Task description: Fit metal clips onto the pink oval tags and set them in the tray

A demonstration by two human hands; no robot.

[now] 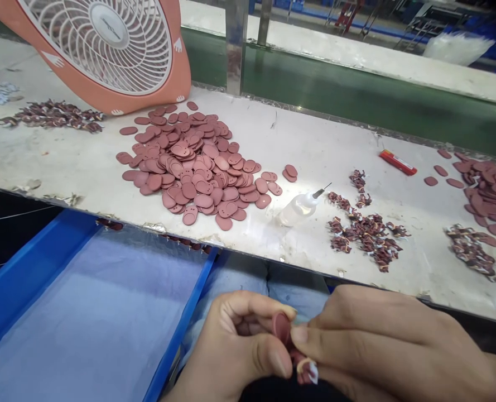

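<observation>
Low in the head view, my left hand (pixel 235 349) and my right hand (pixel 381 340) meet below the bench's front edge. Between their fingertips they pinch a small reddish-brown oval piece (pixel 282 326), with a small dark part with a white end (pixel 306 371) just under it. A big heap of the same oval pieces (pixel 197 164) lies on the white bench (pixel 314 151) above my left hand. A clear squeeze bottle with a needle tip (pixel 300 207) lies on its side beside the heap.
Small dark parts lie in piles at the centre right (pixel 367 231), right (pixel 471 248) and far left (pixel 51 115). More ovals (pixel 488 190) sit at the right edge. An orange fan (pixel 105 47) stands at the back left, a red lighter (pixel 397 162) farther right, a lined blue tray (pixel 88 312) below.
</observation>
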